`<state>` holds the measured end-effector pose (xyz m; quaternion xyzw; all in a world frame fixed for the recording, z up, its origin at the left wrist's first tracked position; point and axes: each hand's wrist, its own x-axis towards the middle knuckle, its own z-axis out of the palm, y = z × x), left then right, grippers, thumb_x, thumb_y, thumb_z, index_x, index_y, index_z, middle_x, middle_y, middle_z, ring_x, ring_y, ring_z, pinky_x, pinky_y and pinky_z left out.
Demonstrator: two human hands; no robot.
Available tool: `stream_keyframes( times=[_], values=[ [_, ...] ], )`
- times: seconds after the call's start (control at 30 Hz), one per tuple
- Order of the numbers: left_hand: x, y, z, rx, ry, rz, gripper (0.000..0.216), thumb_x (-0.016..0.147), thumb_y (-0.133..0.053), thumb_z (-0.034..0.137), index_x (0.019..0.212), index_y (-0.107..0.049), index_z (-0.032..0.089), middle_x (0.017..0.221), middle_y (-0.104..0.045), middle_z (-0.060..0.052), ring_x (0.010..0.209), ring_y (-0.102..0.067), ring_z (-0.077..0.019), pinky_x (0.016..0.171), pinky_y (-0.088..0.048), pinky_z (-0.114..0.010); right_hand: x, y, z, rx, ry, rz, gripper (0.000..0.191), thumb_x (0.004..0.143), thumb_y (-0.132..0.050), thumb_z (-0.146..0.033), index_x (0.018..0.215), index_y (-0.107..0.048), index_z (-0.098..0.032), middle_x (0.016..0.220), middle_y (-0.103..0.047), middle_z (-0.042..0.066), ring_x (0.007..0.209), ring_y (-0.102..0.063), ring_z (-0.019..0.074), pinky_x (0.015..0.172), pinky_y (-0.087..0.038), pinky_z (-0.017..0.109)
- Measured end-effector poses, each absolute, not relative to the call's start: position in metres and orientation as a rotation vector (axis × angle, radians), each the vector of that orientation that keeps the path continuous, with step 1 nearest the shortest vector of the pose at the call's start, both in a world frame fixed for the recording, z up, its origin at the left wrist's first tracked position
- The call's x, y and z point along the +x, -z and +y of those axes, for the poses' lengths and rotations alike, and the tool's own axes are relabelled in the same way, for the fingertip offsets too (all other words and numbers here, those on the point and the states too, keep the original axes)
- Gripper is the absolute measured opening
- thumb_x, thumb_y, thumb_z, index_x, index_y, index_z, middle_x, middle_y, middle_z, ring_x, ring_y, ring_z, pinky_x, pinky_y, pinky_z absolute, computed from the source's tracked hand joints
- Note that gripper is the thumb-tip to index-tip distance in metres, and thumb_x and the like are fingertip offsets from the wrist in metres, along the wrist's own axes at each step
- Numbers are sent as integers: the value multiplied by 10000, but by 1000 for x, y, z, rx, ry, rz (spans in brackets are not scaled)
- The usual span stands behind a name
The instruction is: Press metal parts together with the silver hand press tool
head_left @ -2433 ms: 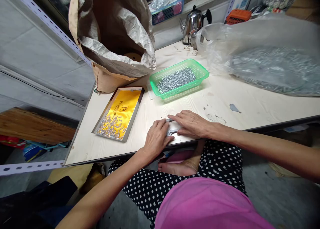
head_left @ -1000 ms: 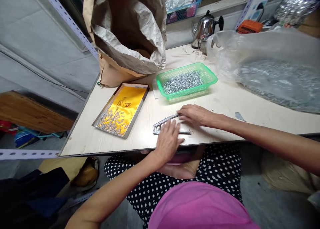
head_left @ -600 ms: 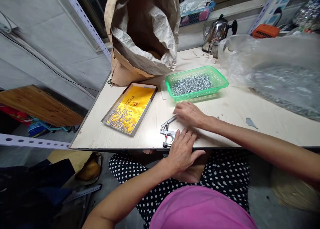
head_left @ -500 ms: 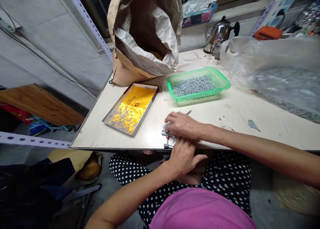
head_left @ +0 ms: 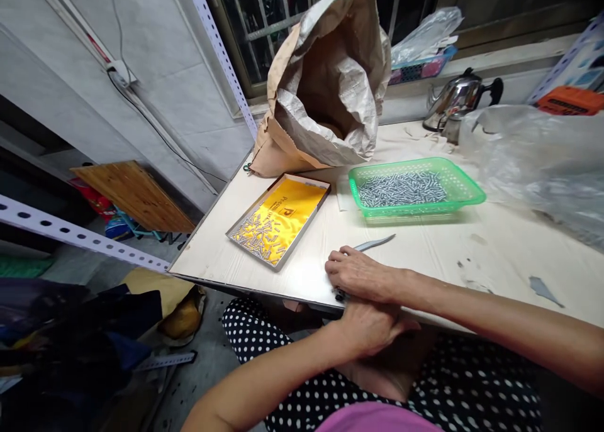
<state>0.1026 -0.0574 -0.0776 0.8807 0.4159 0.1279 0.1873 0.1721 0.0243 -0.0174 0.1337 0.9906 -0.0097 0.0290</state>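
Observation:
My right hand (head_left: 361, 273) lies curled over a metal hand tool at the near edge of the pale table (head_left: 425, 256). Only the tool's thin handle (head_left: 375, 243) sticks out past my fingers, and a dark bit shows at the edge. Just beneath it, at and under the table edge, is my left hand (head_left: 375, 326), with its fingertips hidden by the right hand. A green basket (head_left: 469, 196) of small metal pins (head_left: 401, 188) stands behind. A shallow box with a gold lining (head_left: 287, 209) holds several pins at its near end.
A big open paper sack (head_left: 330, 86) stands at the back left of the table. A steel kettle (head_left: 455, 102) and a clear plastic bag of metal parts (head_left: 547, 168) are at the right. Perforated shelf rails (head_left: 70, 234) run at the left.
The tool was slid to the near table edge. My right hand came down over it and my left hand dropped below the edge. The view swung left and up.

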Motion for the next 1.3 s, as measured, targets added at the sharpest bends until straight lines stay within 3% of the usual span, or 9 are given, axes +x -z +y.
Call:
stream_keyframes(
  times=[0.2, 0.47, 0.6, 0.73, 0.87, 0.97, 1.07, 1.2, 1.3],
  values=[
    [109, 64, -46, 2472, -361, 1191, 480, 968, -435, 487, 1337, -537, 197, 1319, -605, -143, 1239, -548, -358, 977, -498, -452, 175, 18, 35, 418, -84, 3029, 101, 886, -612, -147, 812, -681, -148, 934, -647, 81, 959, -491, 238, 770, -316, 361],
    [110, 61, -44, 2533, -383, 1168, 526, 984, -413, 469, 1385, -483, 136, 1324, -594, -153, 1273, -521, -351, 999, -487, -423, 170, 15, 37, 665, 322, 3017, 146, 935, -547, -204, 959, -691, -192, 976, -668, 71, 943, -533, 215, 763, -353, 330],
    [114, 67, -53, 2624, -449, 1148, 631, 976, -422, 514, 1440, -406, 86, 1410, -525, -181, 1311, -491, -330, 1067, -433, -420, 155, 22, 33, 768, 294, 3001, 148, 882, -572, -154, 975, -682, -183, 965, -662, 104, 914, -555, 236, 782, -383, 355],
    [103, 61, -89, 2892, -589, 575, 377, 990, -453, 427, 1178, -639, 158, 1036, -715, -76, 901, -666, -169, 779, -540, -273, 136, 29, 35, 793, 225, 2978, 224, 779, -600, -53, 984, -658, -122, 985, -653, 147, 886, -574, 253, 732, -402, 353],
    [50, 26, -97, 2995, -987, 519, 213, 963, -525, 381, 973, -689, 245, 725, -672, 10, 580, -559, -101, 558, -474, -230, 132, 19, 36, 777, 248, 2968, 184, 822, -562, -68, 981, -630, -130, 982, -650, 122, 877, -584, 223, 723, -391, 318],
    [-10, -11, -56, 2861, -945, 1399, 213, 980, -478, 225, 1073, -669, 211, 853, -699, -38, 777, -617, -145, 711, -509, -267, 147, -5, 46, 941, 181, 3079, 169, 911, -463, -112, 955, -621, -154, 924, -645, 100, 813, -566, 202, 705, -369, 305],
    [-64, -30, 0, 2587, -609, 2082, 259, 991, -442, 233, 1117, -667, 206, 1006, -688, -76, 946, -610, -192, 856, -501, -320, 177, -40, 70, 1251, -108, 3181, 171, 904, -445, -100, 910, -608, -150, 879, -618, 104, 796, -536, 207, 683, -346, 304],
    [-102, -22, 49, 2512, -99, 2099, 261, 967, -441, 209, 1068, -681, 205, 1080, -656, -95, 1060, -550, -230, 840, -488, -325, 214, -78, 89, 1777, -560, 3005, 192, 892, -436, -84, 916, -618, -140, 884, -596, 135, 778, -525, 236, 642, -324, 327],
    [-108, -12, 64, 2524, 93, 1986, 253, 932, -444, 170, 987, -688, 201, 1060, -652, -111, 1066, -527, -253, 818, -474, -336, 226, -77, 68, 1806, -397, 3000, 210, 940, -439, -147, 958, -649, -142, 922, -609, 129, 784, -554, 226, 650, -369, 320]
  ],
)
